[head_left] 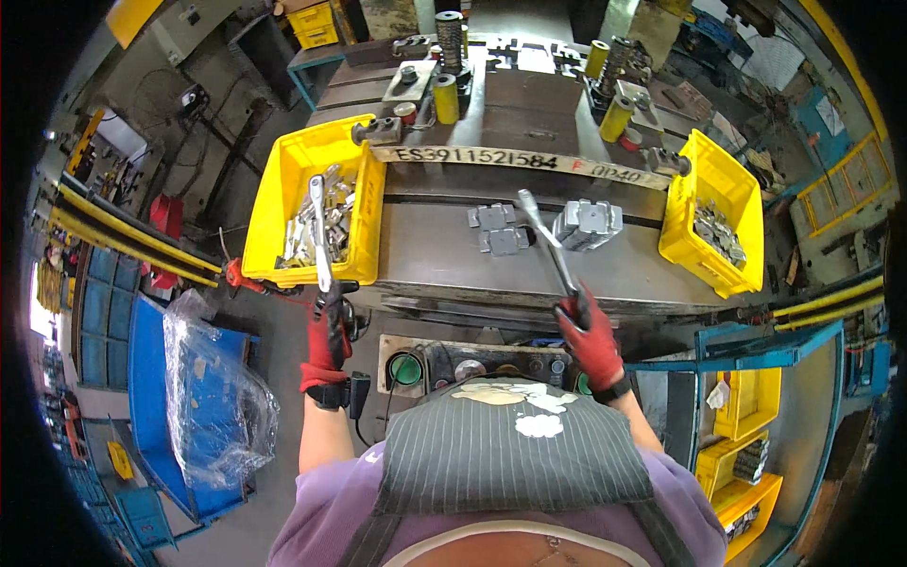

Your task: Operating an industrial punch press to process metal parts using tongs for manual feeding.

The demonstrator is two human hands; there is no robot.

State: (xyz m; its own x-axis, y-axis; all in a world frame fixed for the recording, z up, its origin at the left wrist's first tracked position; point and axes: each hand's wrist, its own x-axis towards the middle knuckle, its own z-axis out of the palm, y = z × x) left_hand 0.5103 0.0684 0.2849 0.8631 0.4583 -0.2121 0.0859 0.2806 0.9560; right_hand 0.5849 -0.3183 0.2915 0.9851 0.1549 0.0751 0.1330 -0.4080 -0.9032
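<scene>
My left hand [328,333], in a red and black glove, is closed around the dark handle of a long silver tool [319,231] with a rounded head, shaped like a ratchet wrench. That tool reaches over a yellow bin [370,231] of small metal pieces [300,227]. In its matching glove, my right hand [590,333] grips a second long silver tool [548,236]. This one slants up and left over the steel press bed [425,250], its tip between flat grey metal parts [498,230] and a stack of similar parts [586,225]. Whether the tip touches any part I cannot tell.
Another yellow bin [673,231] with metal pieces stands at the bed's right end. Springs [450,47] and yellow posts [446,99] rise behind. A control panel [406,369] sits before me. Blue carts flank me, the left one [151,378] with clear plastic wrap [217,406].
</scene>
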